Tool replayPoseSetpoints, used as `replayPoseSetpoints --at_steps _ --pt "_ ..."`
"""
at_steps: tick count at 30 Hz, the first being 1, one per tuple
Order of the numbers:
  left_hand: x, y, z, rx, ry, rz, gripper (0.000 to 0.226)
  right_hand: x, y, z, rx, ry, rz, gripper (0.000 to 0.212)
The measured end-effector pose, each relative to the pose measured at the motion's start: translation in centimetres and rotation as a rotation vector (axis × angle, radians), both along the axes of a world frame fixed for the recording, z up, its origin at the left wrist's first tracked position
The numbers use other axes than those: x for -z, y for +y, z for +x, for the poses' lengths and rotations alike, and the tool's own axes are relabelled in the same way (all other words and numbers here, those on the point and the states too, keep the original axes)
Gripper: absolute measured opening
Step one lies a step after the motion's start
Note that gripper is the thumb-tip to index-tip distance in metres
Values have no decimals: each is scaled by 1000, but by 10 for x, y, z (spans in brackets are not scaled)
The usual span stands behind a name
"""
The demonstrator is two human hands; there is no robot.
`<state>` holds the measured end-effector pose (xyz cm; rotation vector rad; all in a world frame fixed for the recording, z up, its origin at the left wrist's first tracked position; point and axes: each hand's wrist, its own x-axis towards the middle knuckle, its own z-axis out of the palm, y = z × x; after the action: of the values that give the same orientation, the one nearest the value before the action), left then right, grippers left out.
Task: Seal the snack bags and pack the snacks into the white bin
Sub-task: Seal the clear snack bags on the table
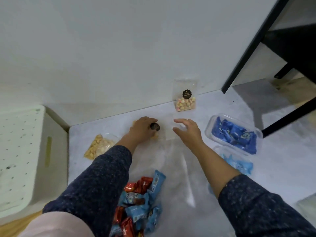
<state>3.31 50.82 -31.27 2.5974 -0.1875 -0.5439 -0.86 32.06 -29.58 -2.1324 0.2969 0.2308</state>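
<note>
Centrally, a clear snack bag lying flat on the pale mat is pressed down by the left hand, whose fingers are curled around a round dark sticker at the bag's near-left corner; whether the sticker is pinched or merely pushed cannot be told through the blur; the right hand is held just to the right of that grip, fingers spread and grasping nothing, hovering over the bag's right edge. Just beyond the grip, against the wall, a second clear bag of pale pink and yellow puffs is stood upright, already closed with a dark label; left of the grip and slightly nearer the person, a bag of yellow snacks is laid flat. Well right of the grip, a clear tub of dark-blue wrapped sweets is set, with a clear pack of light-blue sweets just in front of it. Nearer the person than the grip, a heap of red and blue wrapped candies is seen between the dark speckled sleeves. Far left of the grip, the white bin is placed, its perforated top visible.
</note>
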Motion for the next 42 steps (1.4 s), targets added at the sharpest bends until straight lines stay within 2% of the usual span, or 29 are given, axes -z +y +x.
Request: replayPoseSetpoints --at_steps 7,11,14,16,20,24,27,31,38,42 --pt "8 13 -22 -47 36 64 58 15 34 -32 216 38 234 21" --pt "-1 20 -34 -43 65 30 57 -4 45 -30 198 12 254 29" --pt "-22 25 -37 -42 71 -137 58 -30 50 -26 113 -55 295 29" --pt "-43 26 -39 -114 35 -285 54 -50 50 -23 39 -110 291 30" --pt "-87 28 -45 -218 -154 -474 45 -100 49 -20 -194 -199 264 25" --pt "-132 28 -51 -359 -252 -736 42 -152 39 -20 -394 -211 219 30" --pt "-164 25 -60 -415 -329 -815 36 -187 30 -22 -475 -226 242 31" --pt "-199 17 -75 -552 -484 -926 15 -214 26 -23 -429 -326 332 37" --pt "-225 -6 -106 -735 -592 -1117 10 -230 18 -33 -307 -490 557 26" --pt "-231 -7 -116 -773 -595 -1174 9 -234 16 -33 -311 -462 587 20"
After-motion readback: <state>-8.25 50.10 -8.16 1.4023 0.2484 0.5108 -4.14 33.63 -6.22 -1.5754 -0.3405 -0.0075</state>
